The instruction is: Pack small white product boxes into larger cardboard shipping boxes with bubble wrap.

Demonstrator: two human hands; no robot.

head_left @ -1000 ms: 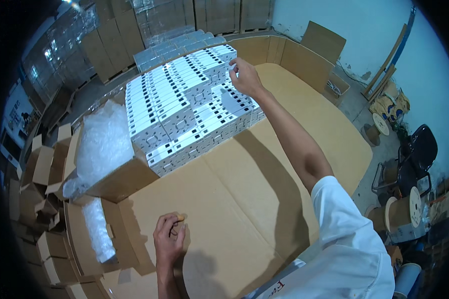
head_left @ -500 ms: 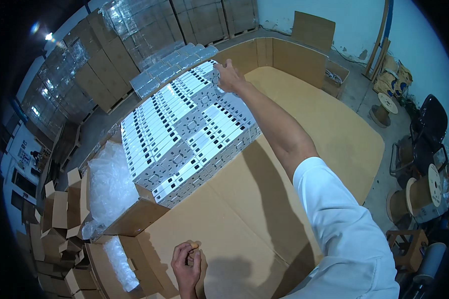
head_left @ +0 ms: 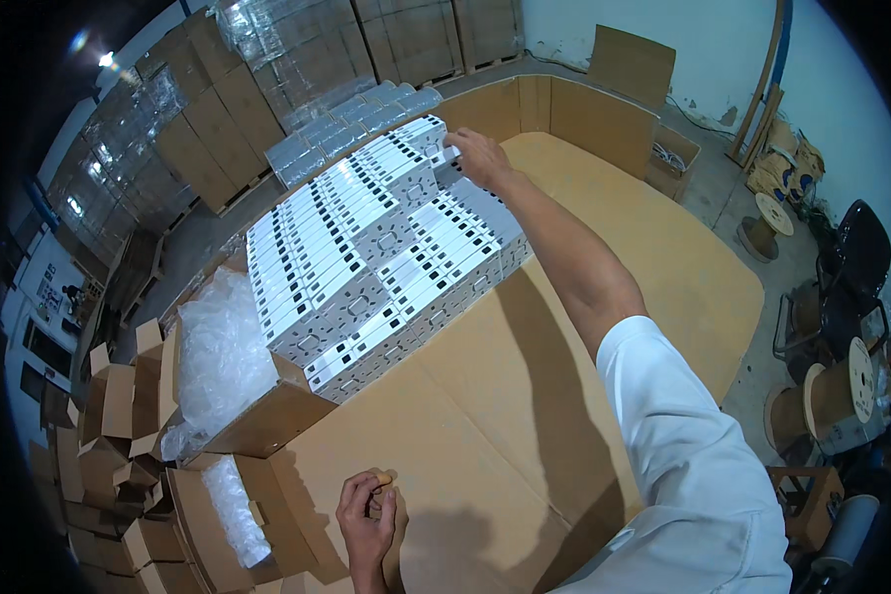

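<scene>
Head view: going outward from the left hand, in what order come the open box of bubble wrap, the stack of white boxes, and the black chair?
From the left hand, low at the table edge:
1. Open box of bubble wrap, just up and to the left.
2. Stack of white boxes, farther up the table, under the right hand.
3. Black chair, on the floor at far right.

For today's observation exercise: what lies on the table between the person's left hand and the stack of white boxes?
In the head view, only bare brown cardboard sheeting lies between the left hand and the stack of white boxes; nothing rests on it.
</scene>
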